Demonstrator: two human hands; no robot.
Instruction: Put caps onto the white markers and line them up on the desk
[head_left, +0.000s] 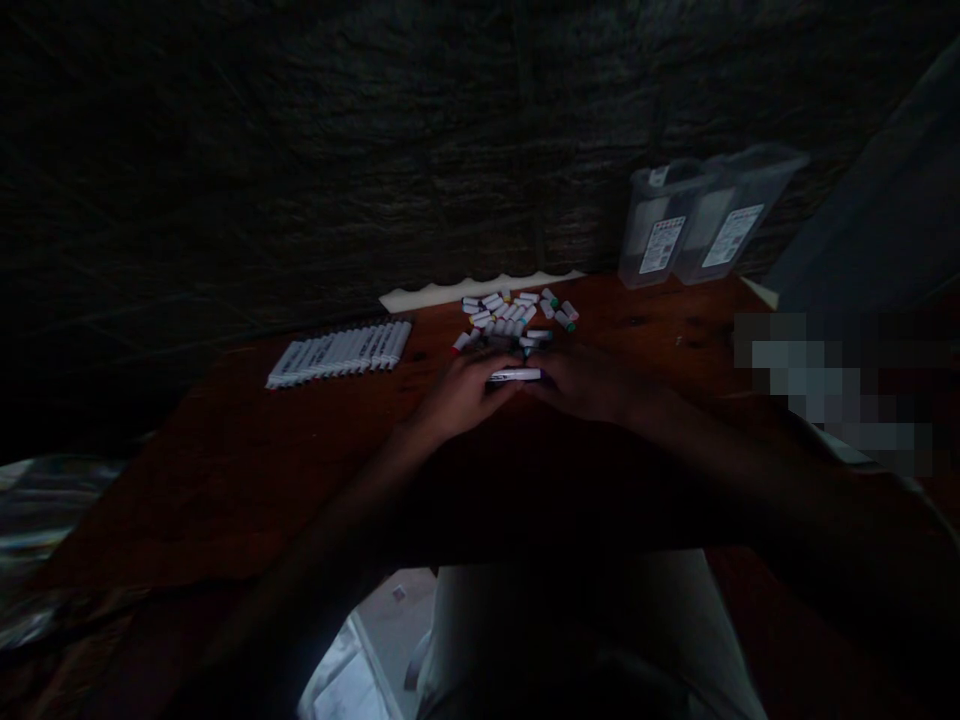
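The scene is dim. My left hand (459, 396) and my right hand (585, 385) meet over a dark wooden table (225, 470). Between their fingertips they hold one white marker (516, 375) lying sideways, each hand pinching one end. Just beyond the hands lies a loose heap of white markers (514, 315) with coloured ends. To the left, a neat row of white markers (341, 352) lies side by side on the table.
Two clear plastic cases (701, 215) with labels stand at the back right against a dark wall. A pale wavy-edged strip (465, 290) lies behind the heap. A blurred patch is at the right. My pale trousers (570, 620) show below the table edge.
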